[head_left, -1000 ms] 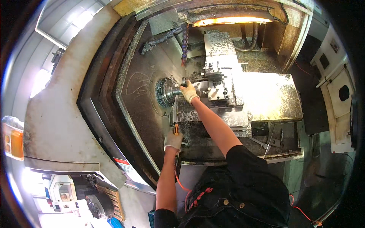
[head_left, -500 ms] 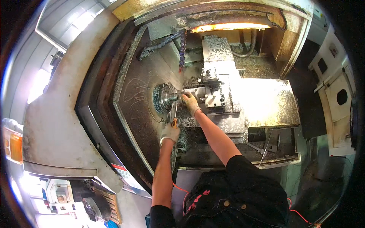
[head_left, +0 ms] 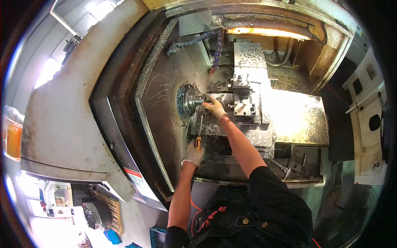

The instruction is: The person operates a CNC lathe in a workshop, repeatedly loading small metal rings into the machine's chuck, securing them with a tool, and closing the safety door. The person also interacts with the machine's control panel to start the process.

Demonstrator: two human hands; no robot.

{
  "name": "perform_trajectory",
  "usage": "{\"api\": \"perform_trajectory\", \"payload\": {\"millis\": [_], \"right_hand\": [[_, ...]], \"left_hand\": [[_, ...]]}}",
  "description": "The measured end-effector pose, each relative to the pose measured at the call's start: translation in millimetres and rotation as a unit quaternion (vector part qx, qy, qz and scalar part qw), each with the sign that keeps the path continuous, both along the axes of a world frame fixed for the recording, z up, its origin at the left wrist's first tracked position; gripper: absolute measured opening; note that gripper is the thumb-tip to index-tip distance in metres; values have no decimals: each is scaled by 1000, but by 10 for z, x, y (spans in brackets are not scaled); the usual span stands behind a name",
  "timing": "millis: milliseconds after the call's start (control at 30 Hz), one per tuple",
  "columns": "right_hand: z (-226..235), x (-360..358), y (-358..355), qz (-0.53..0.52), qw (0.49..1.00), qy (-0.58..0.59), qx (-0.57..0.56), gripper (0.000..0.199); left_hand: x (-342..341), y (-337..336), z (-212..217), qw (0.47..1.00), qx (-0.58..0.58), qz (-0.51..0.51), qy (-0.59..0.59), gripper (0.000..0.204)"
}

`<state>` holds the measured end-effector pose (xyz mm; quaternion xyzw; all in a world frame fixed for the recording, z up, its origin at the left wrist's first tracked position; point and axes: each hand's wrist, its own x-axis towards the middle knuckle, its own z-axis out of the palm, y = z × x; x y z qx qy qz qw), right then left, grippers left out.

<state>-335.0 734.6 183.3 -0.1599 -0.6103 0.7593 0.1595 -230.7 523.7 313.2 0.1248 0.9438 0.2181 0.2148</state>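
Observation:
My gloved left hand [head_left: 193,153] is closed around a tool with an orange-and-black handle [head_left: 198,143]. A long thin shaft [head_left: 201,123] rises from that handle toward the chuck; its exact kind is unclear. My gloved right hand [head_left: 215,107] has its fingertips at a short round metal workpiece [head_left: 200,100]. The workpiece sticks out of the round lathe chuck [head_left: 188,101]. The fingers look bent around its end, partly hiding it. Just right of this hand stands the tool post [head_left: 244,105] on the lathe's carriage.
A segmented coolant hose [head_left: 218,51] hangs above the chuck, below a glowing lamp [head_left: 269,32]. The pale machine cover [head_left: 300,118] lies to the right. Loose hand tools [head_left: 289,168] rest in the tray below. A thick door edge [head_left: 136,120] bounds the left side.
My left hand has drawn the orange-handled tool down, away from the chuck. My right hand stays at the workpiece. The whole view has shifted slightly, with the machine now farther right.

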Motion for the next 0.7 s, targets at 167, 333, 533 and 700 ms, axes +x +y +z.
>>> {"api": "perform_trajectory", "payload": {"millis": [167,333,533,700], "right_hand": [[138,21,-11,-6,990,-15,138,55],[219,46,-80,20,993,-65,94,54],[259,100,-84,18,997,-18,76,50],[-142,-120,187,-2,997,5,76,53]], "left_hand": [[163,-150,38,999,25,2,34,36],[760,-746,115,965,247,-81,-29,30],[1486,-1905,1029,917,342,109,-173,25],[1184,-3086,1197,890,377,204,154,22]]}}
